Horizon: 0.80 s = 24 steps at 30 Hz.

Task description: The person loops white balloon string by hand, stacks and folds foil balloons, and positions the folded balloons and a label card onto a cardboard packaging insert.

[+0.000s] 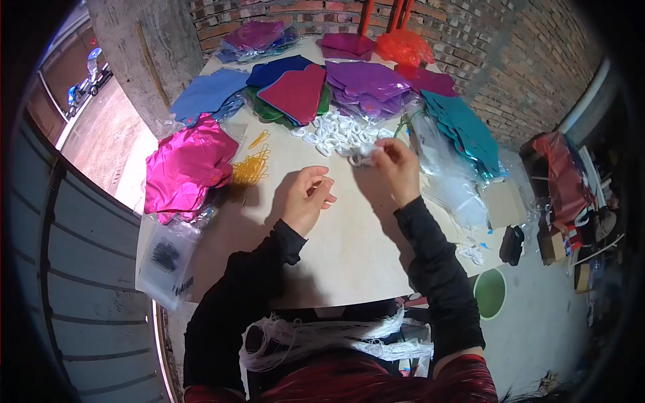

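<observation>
My right hand [399,169] is at the near right edge of a heap of small white rings [336,134]. Its thumb and fingers pinch a white ring [367,152], partly hidden by the fingertips. My left hand [307,200] hovers over the middle of the pale table [349,248], its fingers loosely bent and slightly apart, with nothing visible in them. Left of it lies a small pile of yellow wire clips [251,169].
Folded cloth pieces in plastic ring the table: pink [185,164], blue [209,93], red [293,94], purple [369,86] and teal [463,127]. Clear bags [457,195] lie at the right, another [168,258] at the left edge. White cords [336,339] hang across my lap.
</observation>
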### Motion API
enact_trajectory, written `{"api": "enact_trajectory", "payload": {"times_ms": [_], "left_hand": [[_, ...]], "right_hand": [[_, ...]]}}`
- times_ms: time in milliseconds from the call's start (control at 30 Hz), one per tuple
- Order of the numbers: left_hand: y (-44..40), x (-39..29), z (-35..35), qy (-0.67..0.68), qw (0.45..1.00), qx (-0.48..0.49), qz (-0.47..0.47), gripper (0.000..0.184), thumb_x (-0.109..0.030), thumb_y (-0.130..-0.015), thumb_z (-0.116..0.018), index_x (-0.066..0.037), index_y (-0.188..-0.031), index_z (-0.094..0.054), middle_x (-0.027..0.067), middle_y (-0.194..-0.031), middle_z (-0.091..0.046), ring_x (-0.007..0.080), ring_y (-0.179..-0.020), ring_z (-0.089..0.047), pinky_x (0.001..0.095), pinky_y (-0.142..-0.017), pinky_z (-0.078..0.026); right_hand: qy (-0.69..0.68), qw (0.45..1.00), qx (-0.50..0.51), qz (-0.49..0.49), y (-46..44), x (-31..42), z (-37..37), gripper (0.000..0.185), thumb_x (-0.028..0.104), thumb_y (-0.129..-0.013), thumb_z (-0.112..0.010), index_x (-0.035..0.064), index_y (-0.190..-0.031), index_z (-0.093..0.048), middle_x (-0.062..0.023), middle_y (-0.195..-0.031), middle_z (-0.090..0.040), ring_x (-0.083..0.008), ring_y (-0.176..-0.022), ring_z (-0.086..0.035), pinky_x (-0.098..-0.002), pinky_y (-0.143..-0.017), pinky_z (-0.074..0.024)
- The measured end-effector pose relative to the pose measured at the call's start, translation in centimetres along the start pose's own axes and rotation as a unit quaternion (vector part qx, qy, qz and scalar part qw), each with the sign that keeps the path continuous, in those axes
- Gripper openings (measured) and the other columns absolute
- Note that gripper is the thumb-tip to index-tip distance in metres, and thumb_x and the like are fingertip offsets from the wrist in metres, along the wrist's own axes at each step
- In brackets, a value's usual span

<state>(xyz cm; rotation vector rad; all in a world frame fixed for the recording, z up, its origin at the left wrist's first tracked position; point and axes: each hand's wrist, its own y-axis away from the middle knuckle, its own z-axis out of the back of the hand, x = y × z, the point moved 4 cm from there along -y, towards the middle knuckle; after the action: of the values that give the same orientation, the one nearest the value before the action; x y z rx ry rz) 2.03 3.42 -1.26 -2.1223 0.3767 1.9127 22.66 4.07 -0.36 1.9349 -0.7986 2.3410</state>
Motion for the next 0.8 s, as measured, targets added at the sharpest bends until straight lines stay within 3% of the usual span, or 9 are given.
{"api": "enact_trajectory", "payload": {"times_ms": [133, 267, 367, 433, 500, 667, 733, 767, 800], "left_hand": [[0.0, -0.2, 0.4, -0.014, 1.0, 0.023, 0.003, 0.027, -0.009, -0.089, -0.05, 0.001, -0.115, -0.049, 0.0099, -0.097, -0.06, 0.013, -0.074, -0.06, 0.0233, -0.068, -0.048], [-0.3, -0.3, 1.3, -0.02, 1.0, 0.012, -0.006, 0.024, -0.008, -0.089, -0.05, 0.001, -0.112, -0.052, 0.009, -0.095, -0.061, 0.0118, -0.073, -0.059, 0.0223, -0.067, -0.047], [-0.9, 0.2, 2.0, 0.001, 0.999, 0.017, -0.041, 0.021, -0.01, -0.089, -0.052, -0.001, -0.107, -0.054, 0.0073, -0.092, -0.061, 0.0101, -0.067, -0.058, 0.0221, -0.064, -0.046], [-0.8, 0.4, 1.7, -0.003, 0.999, 0.036, -0.032, 0.023, -0.011, -0.089, -0.051, -0.002, -0.11, -0.054, 0.0061, -0.093, -0.061, 0.0094, -0.069, -0.057, 0.0205, -0.067, -0.045], [-0.7, 0.3, 1.5, -0.007, 0.999, 0.042, -0.033, 0.021, -0.014, -0.09, -0.051, -0.003, -0.108, -0.056, 0.0051, -0.091, -0.061, 0.0085, -0.069, -0.057, 0.0198, -0.066, -0.044], [-0.6, 0.3, 1.0, -0.039, 0.995, 0.069, -0.061, 0.019, -0.016, -0.092, -0.051, -0.003, -0.103, -0.059, 0.0036, -0.085, -0.062, 0.0075, -0.067, -0.057, 0.0197, -0.062, -0.044], [-0.7, 0.7, 0.9, -0.035, 0.992, 0.067, -0.101, 0.019, -0.017, -0.092, -0.052, -0.002, -0.102, -0.059, 0.0034, -0.081, -0.062, 0.0072, -0.065, -0.056, 0.0195, -0.059, -0.043], [-0.7, 0.8, 0.8, -0.046, 0.991, 0.074, -0.106, 0.02, -0.018, -0.092, -0.052, -0.003, -0.102, -0.059, 0.0032, -0.081, -0.062, 0.0069, -0.065, -0.056, 0.019, -0.058, -0.043], [-0.6, 0.6, 0.7, -0.056, 0.99, 0.071, -0.106, 0.02, -0.019, -0.091, -0.053, -0.003, -0.102, -0.059, 0.0029, -0.08, -0.062, 0.0068, -0.065, -0.056, 0.0188, -0.057, -0.043]], "right_hand": [[0.284, 0.942, -0.022, 0.178, -2.2, -2.5, 1.3, 0.022, 0.0, -0.083, -0.057, -0.0004, -0.105, -0.059, -0.0123, -0.097, -0.064, -0.0192, -0.075, -0.062, -0.0273, -0.067, -0.0492], [0.298, 0.946, -0.023, 0.126, -2.3, 0.5, 3.2, 0.029, -0.001, -0.077, -0.059, 0.0031, -0.106, -0.06, -0.0177, -0.107, -0.061, -0.0286, -0.088, -0.063, -0.0342, -0.075, -0.0496], [0.223, 0.955, -0.058, 0.184, -1.9, 8.9, 5.6, 0.024, 0.002, -0.081, -0.061, 0.0029, -0.104, -0.061, -0.009, -0.084, -0.066, -0.0136, -0.073, -0.063, -0.0261, -0.067, -0.049], [0.167, 0.975, -0.043, 0.142, 0.0, 15.5, 6.5, 0.018, 0.0, -0.081, -0.058, 0.0014, -0.099, -0.061, -0.0055, -0.078, -0.064, -0.0118, -0.069, -0.061, -0.0248, -0.063, -0.0477], [0.316, 0.945, 0.016, 0.082, 1.9, 18.0, 7.9, 0.014, 0.005, -0.081, -0.059, 0.001, -0.094, -0.063, -0.0086, -0.076, -0.064, -0.0158, -0.065, -0.061, -0.0278, -0.061, -0.0472], [0.452, 0.872, 0.187, -0.006, 11.1, 11.0, 11.9, 0.012, 0.012, -0.078, -0.061, 0.0005, -0.082, -0.063, -0.0157, -0.076, -0.063, -0.029, -0.069, -0.061, -0.034, -0.065, -0.047], [0.333, 0.898, 0.25, -0.14, 16.7, 11.2, 11.0, 0.009, 0.007, -0.081, -0.061, 0.0003, -0.086, -0.063, -0.0079, -0.077, -0.064, -0.0171, -0.07, -0.061, -0.0291, -0.066, -0.0475], [0.173, 0.909, 0.279, -0.258, 20.0, 10.6, 10.4, 0.01, 0.008, -0.084, -0.063, 0.0014, -0.092, -0.064, -0.0029, -0.079, -0.064, -0.0111, -0.073, -0.06, -0.0264, -0.067, -0.0482], [0.125, 0.891, 0.329, -0.287, 22.4, 10.7, 9.1, 0.013, 0.011, -0.085, -0.063, 0.0018, -0.095, -0.064, -0.0022, -0.081, -0.064, -0.0094, -0.074, -0.06, -0.0258, -0.068, -0.0489]]}}
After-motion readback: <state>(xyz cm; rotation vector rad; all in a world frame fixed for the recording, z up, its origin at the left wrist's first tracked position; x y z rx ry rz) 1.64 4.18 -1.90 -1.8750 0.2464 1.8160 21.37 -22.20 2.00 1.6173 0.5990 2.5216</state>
